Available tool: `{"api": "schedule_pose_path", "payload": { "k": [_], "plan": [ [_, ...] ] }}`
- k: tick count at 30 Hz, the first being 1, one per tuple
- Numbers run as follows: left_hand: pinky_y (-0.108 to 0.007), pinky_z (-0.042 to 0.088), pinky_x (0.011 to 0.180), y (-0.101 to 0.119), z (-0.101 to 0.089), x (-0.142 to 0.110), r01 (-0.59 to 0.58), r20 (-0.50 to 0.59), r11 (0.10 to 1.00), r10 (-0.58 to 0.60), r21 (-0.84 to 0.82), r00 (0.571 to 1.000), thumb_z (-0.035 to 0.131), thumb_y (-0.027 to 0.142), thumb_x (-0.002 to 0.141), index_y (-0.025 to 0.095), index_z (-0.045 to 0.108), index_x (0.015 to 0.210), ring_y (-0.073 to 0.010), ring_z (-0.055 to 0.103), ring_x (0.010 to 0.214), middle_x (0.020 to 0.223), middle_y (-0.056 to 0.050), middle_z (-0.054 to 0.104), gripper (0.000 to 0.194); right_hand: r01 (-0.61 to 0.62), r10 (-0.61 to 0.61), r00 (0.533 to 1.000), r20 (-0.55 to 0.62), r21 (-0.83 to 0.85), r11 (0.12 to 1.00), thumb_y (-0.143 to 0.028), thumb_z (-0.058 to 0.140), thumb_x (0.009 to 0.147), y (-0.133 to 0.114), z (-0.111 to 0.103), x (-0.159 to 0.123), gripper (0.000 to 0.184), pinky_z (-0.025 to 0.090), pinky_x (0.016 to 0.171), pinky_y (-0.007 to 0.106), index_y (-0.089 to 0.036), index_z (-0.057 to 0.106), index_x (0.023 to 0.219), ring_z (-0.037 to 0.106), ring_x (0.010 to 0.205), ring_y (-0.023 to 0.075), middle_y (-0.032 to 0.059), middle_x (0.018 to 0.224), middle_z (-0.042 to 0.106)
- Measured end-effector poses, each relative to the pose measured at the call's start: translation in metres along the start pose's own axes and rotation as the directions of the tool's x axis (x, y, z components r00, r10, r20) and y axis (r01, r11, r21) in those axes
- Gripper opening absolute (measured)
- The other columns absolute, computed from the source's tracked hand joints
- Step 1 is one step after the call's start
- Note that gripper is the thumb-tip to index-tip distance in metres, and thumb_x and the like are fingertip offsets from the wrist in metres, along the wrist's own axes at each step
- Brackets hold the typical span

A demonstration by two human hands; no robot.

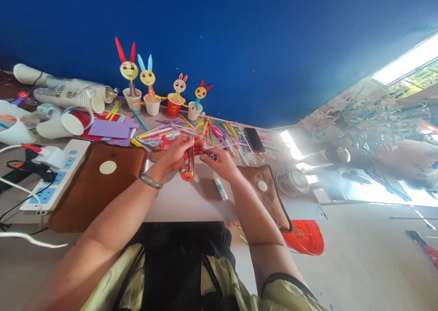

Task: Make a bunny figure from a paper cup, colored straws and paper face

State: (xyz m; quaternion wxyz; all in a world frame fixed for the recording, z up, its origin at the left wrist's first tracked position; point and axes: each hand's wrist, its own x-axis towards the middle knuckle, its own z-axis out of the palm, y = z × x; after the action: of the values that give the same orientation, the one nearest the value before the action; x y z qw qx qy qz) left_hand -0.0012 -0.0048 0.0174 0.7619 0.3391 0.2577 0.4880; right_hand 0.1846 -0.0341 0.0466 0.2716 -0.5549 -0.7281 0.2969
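My left hand (pixel 177 155), with a bangle at its wrist, is closed on several green and red pipe cleaners (pixel 192 158). They hang down over the table to a round orange face piece (pixel 187 173), which looks joined to their lower end. My right hand (pixel 219 161) is close beside them with its fingers curled toward the left hand. A small dark-and-orange thing (pixel 214 157) shows at its fingers, too small to name. Below the right hand, a white glue bottle (pixel 221 189) lies on the table (pixel 171 206).
Loose coloured pipe cleaners (pixel 219 133) spread along the back. Behind them stand several rabbit-faced figures in cups (pixel 152 104). Brown hot-water bags (pixel 102 183) flank my arms. A power strip (pixel 56 178) with cables, stacked paper cups (pixel 68 98), a phone (pixel 254 139) and a tape roll (pixel 292 183) lie around.
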Motion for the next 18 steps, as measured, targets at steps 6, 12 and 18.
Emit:
{"api": "schedule_pose_path", "payload": {
  "k": [6, 12, 18],
  "plan": [
    [-0.036, 0.056, 0.082, 0.003, 0.001, 0.000, -0.085, -0.031, 0.995, 0.086, 0.055, 0.996, 0.080, 0.039, 0.077, 0.016, 0.071, 0.104, -0.0261, 0.073, 0.101, 0.101, -0.011, 0.078, 0.036, -0.077, 0.069, 0.997, 0.042, 0.204, 0.976, -0.053, 0.077, 0.077, 0.002, 0.021, 0.019, 0.037, 0.045, 0.069, 0.029, -0.017, 0.079, 0.082, 0.061, 0.069, 0.0165, 0.0035, 0.074, 0.074],
    [-0.035, 0.052, 0.090, -0.005, -0.006, 0.003, -0.088, 0.002, 0.977, 0.090, 0.197, 0.996, 0.078, 0.046, 0.080, 0.019, 0.073, 0.111, -0.0249, 0.070, 0.106, 0.106, -0.010, 0.078, 0.041, -0.083, 0.052, 0.994, 0.097, 0.353, 0.932, -0.059, 0.078, 0.073, 0.010, 0.028, 0.019, 0.041, 0.044, 0.069, 0.029, -0.018, 0.077, 0.075, 0.057, 0.068, 0.0148, 0.0017, 0.073, 0.071],
    [-0.034, 0.051, 0.092, -0.010, -0.012, 0.006, -0.145, -0.107, 0.934, 0.189, 0.327, 0.976, 0.077, 0.048, 0.080, 0.017, 0.076, 0.090, -0.0223, 0.069, 0.099, 0.094, -0.008, 0.076, 0.033, -0.073, 0.048, 0.995, 0.086, 0.312, 0.947, -0.054, 0.076, 0.077, 0.006, 0.025, 0.016, 0.037, 0.043, 0.069, 0.029, -0.017, 0.075, 0.072, 0.055, 0.067, 0.0136, 0.0005, 0.070, 0.069]
  ]
}}
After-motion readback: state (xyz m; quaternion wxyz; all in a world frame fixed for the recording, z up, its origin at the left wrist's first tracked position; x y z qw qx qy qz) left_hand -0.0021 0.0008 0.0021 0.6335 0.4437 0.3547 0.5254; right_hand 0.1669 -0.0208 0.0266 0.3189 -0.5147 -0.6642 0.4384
